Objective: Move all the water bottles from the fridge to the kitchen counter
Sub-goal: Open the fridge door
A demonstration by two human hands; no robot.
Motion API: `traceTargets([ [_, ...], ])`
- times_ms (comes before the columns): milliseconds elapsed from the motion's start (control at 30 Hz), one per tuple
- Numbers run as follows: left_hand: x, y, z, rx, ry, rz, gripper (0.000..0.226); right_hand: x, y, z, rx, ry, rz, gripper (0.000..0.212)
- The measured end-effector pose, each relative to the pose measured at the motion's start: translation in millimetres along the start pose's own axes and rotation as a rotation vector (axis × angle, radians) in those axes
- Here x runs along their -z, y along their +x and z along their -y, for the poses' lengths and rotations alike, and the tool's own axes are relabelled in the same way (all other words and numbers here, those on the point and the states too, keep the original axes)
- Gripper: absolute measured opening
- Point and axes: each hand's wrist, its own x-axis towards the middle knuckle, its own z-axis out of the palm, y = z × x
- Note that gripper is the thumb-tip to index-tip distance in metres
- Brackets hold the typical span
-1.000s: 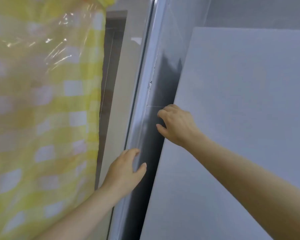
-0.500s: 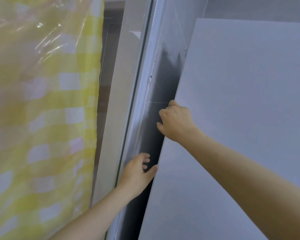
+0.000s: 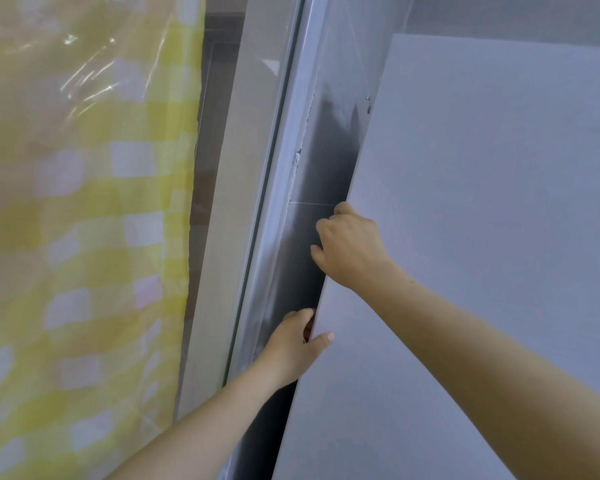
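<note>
The pale grey fridge door fills the right side of the view and is closed. My right hand grips its left edge at mid-height, fingers curled behind the edge. Lower down, my left hand grips the same edge, fingers tucked into the dark gap and the thumb lying on the door's front. No water bottles or kitchen counter are in view.
A narrow dark gap separates the fridge from a grey wall strip. Left of that hangs a yellow-and-white checked cloth under clear plastic. A beige panel stands between cloth and wall.
My left hand has moved right from the wall strip onto the fridge door's edge and taken hold of it. My right hand keeps its grip higher up.
</note>
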Motion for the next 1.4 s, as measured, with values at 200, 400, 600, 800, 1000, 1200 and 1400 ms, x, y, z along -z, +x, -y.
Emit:
traceTargets([
  [200,3.0,-3.6,2.9,-0.012,0.079,-0.036,0.026,11.8,-9.0,8.6,-0.003,0.016,-0.027,0.023],
  [400,14.3,-32.3,2.1,-0.037,0.096,-0.031,0.027,39.1,-27.8,24.6,0.002,0.04,-0.052,0.022],
  [600,18.8,-68.1,-4.5,-0.068,0.045,-0.071,0.026,63.6,-49.1,41.6,-0.035,0.063,-0.051,0.02],
  [800,19.1,-116.7,-22.4,-0.1,-0.003,-0.11,0.029,98.7,-80.0,58.4,-0.063,0.121,-0.082,0.019],
  [1000,16.6,-181.0,-49.1,-0.133,0.058,-0.132,0.032,145.1,-125.4,68.6,-0.038,0.147,-0.127,0.016],
  [1200,0.9,-253.6,-82.8,-0.134,0.059,-0.144,0.034,200.5,-185.6,73.6,-0.006,0.189,-0.177,0.015],
  [1400,-19.9,-309.3,-112.3,-0.14,0.063,-0.078,0.037,251.4,-242.1,68.6,-0.014,0.16,-0.223,0.014],
])
